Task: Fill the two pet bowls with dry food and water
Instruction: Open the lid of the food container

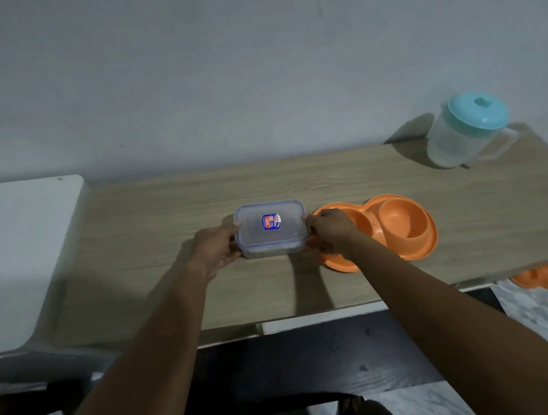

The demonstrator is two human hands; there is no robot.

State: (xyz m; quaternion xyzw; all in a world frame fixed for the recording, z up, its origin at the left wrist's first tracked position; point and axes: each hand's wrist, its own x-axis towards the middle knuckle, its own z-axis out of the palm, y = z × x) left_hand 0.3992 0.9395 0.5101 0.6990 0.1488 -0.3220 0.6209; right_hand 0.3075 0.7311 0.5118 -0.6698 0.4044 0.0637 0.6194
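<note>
Container (271, 251) gripped at both ends by left hand (217, 248) and right hand (332, 231), lid (254, 230) seemingly latched; risk: sudden lid release, spill across bench (151, 229) beside bowls (402, 222).

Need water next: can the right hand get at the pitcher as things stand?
Likely yes once freed: the right hand grips the container, and nothing tall stands between it and the pitcher.

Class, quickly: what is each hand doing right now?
Left hand: grips the left end of the lidded container.
Right hand: grips its right end.
</note>
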